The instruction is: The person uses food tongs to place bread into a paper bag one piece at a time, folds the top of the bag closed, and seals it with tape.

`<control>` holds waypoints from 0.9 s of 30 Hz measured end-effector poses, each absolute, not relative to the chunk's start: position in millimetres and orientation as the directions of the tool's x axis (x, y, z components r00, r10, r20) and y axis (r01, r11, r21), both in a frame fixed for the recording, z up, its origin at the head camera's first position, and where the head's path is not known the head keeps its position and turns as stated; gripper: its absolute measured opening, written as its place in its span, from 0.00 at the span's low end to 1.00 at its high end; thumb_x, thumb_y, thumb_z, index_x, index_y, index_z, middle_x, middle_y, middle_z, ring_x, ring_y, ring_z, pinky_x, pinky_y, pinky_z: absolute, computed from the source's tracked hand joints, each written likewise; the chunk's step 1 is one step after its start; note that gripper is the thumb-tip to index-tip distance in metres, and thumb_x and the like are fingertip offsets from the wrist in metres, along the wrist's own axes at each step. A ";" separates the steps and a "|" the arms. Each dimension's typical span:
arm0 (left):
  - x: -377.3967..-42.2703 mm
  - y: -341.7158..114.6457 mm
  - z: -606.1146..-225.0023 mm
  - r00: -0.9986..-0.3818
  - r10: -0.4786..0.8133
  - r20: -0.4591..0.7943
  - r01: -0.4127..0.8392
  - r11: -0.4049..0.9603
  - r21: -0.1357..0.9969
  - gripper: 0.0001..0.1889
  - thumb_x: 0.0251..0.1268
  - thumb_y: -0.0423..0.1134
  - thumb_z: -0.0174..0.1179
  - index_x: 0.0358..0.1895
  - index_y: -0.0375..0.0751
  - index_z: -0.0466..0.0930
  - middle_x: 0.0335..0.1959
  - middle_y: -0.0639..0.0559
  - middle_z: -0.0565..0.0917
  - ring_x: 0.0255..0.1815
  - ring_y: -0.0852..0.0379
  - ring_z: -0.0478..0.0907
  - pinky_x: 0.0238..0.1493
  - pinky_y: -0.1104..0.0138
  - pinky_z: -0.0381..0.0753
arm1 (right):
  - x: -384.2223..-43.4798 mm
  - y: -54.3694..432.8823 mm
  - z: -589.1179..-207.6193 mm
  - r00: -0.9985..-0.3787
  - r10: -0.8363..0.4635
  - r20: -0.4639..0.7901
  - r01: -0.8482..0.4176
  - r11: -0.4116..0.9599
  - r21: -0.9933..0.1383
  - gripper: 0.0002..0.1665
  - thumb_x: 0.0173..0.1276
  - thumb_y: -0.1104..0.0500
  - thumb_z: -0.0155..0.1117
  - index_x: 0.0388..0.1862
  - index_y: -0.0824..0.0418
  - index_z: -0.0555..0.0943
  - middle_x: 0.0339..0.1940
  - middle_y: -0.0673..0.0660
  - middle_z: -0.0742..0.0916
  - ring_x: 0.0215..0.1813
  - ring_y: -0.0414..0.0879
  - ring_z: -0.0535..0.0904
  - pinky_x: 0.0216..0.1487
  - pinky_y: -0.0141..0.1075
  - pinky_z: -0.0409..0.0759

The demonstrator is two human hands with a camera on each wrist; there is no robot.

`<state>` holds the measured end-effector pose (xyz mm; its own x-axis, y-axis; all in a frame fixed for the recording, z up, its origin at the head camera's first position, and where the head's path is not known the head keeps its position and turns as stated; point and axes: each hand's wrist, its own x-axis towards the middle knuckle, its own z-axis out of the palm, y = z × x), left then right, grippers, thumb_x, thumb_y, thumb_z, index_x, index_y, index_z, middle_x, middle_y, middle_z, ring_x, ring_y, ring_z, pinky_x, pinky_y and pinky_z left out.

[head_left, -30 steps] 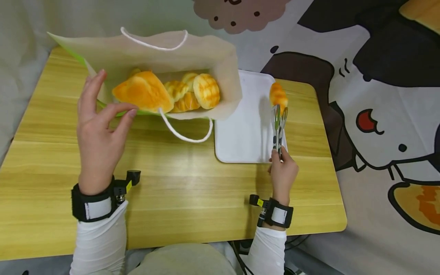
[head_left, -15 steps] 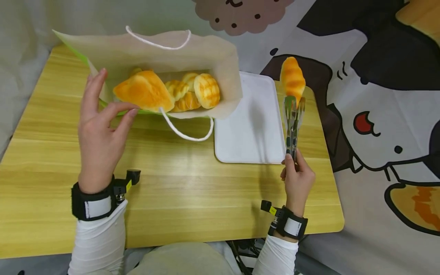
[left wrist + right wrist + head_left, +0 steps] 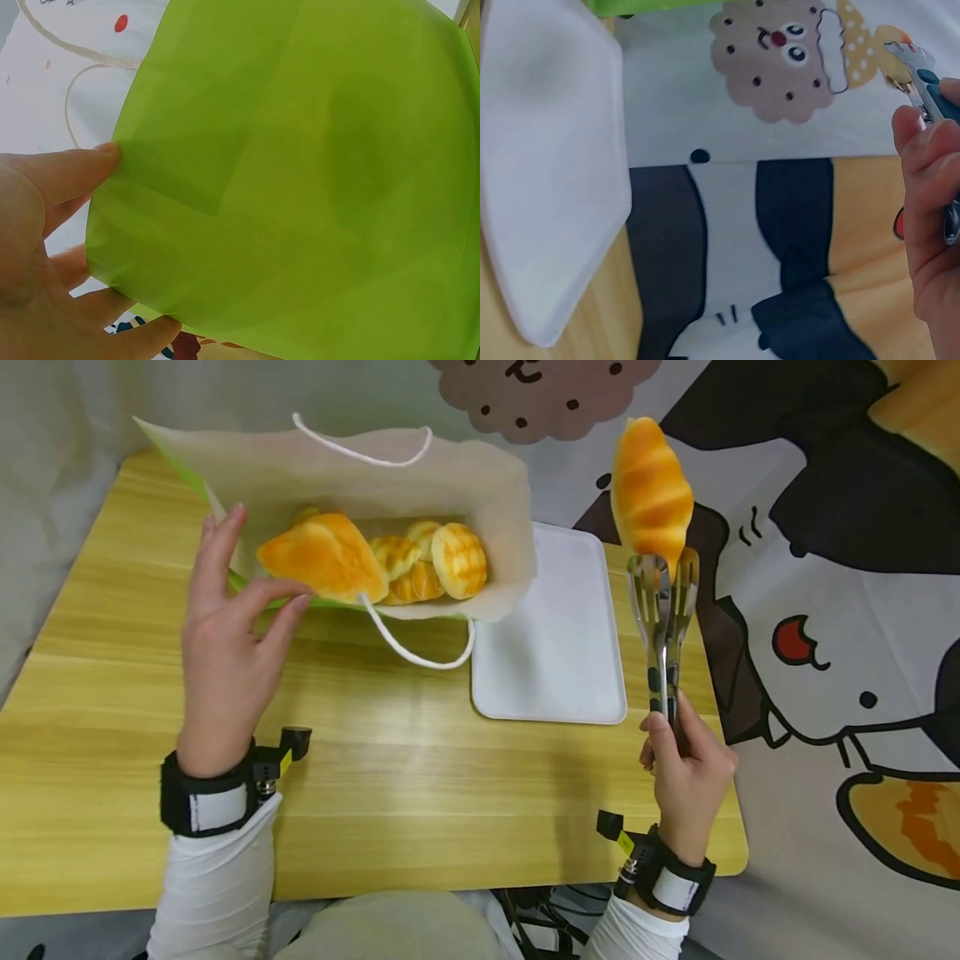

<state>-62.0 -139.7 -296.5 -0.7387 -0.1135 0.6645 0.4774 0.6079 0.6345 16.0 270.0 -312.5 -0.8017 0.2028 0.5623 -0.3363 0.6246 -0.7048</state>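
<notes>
My left hand (image 3: 232,652) pinches the near left rim of a paper bag (image 3: 360,468) between thumb and fingers. The left wrist view shows the bag's green outside (image 3: 300,187) with the thumb at its edge. Inside lie a large golden bread piece (image 3: 326,556) and several smaller buns (image 3: 460,560). Over at the right, my right hand (image 3: 686,777) grips metal tongs (image 3: 660,643) by their patterned handles. Their tips clamp the lower end of a ridged, golden-brown bread roll (image 3: 651,485), raised above the table. In the right wrist view the roll (image 3: 892,64) shows only partly, beyond the tongs.
A white tray (image 3: 551,668) lies on the wooden table (image 3: 405,777), right of the bag and partly under its overhang. The bag's white cord handles (image 3: 412,652) loop out at front and back. A cartoon-printed cloth (image 3: 787,535) covers the area behind and to the right.
My right hand has moved right and lifted the tongs with the bread roll from the tray's right edge, closer to the head camera. My left hand keeps its pinch on the bag.
</notes>
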 end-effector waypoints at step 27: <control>-54.1 -138.8 -284.8 -0.729 -0.110 0.676 0.491 0.604 0.628 0.05 0.48 0.25 0.62 0.28 0.24 0.79 0.64 0.42 0.63 0.68 0.49 0.50 0.66 0.60 0.47 | 18.3 257.0 -268.6 -0.755 -0.319 0.573 -0.544 0.793 -0.275 0.20 0.59 0.54 0.63 0.48 0.63 0.80 0.29 0.58 0.85 0.16 0.38 0.65 0.17 0.24 0.60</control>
